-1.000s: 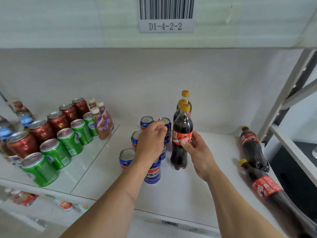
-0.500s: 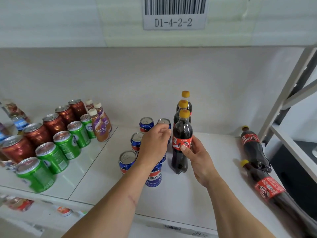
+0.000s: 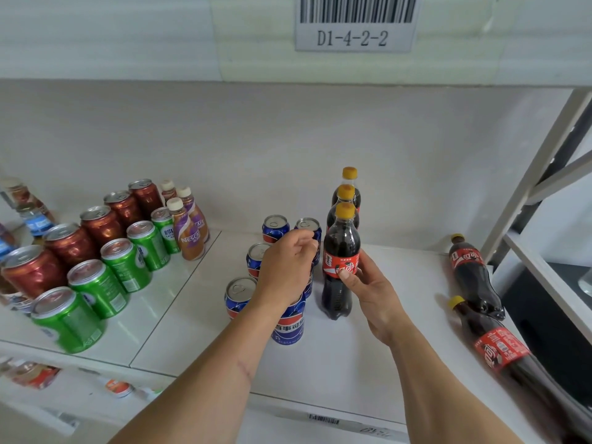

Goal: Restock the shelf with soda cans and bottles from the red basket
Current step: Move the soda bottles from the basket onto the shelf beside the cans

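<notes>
Head view shows little change over the last second: right hand (image 3: 368, 290) still pinches the front cola bottle (image 3: 340, 261) upright, left hand (image 3: 285, 267) curled over blue cans (image 3: 288, 322) beside that bottle, grip unclear, so placement continues.

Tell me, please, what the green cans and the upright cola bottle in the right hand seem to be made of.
The green cans look like thin metal, probably aluminium: silvery tops with pull tabs and a glossy printed body. The upright cola bottle, held in the grip of the right hand, looks like clear plastic: dark liquid shows through its shiny wall, under a red label and a matte yellow cap.
</notes>
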